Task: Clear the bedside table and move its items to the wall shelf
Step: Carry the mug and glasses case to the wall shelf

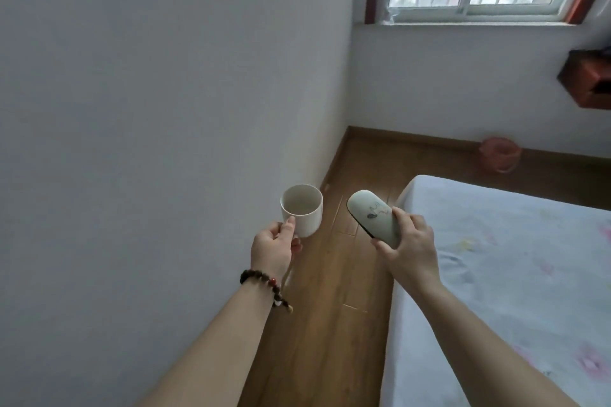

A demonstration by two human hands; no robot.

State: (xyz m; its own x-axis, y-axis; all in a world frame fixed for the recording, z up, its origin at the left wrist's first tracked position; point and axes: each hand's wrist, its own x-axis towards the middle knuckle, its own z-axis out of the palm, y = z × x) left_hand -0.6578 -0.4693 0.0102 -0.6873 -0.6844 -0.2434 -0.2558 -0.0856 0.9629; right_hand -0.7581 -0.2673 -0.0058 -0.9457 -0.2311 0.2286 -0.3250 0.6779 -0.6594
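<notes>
Past both grips, on the far wall to the right, the shelf [588,79] is waiting well apart. The right hand [410,241] is clutching a pale case [373,216] by its near end only, so the long free end is risking a slip. The left hand [274,246] is holding the white cup [301,210] by its handle (it looks empty); a tilt is threatening a drop

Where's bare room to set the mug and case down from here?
Bare sheet on the bed, right of the right hand holding the case. Bare floor strip between wall and bed, under the left hand gripping the mug. The wall shelf is cut off; its top can't be judged.
</notes>
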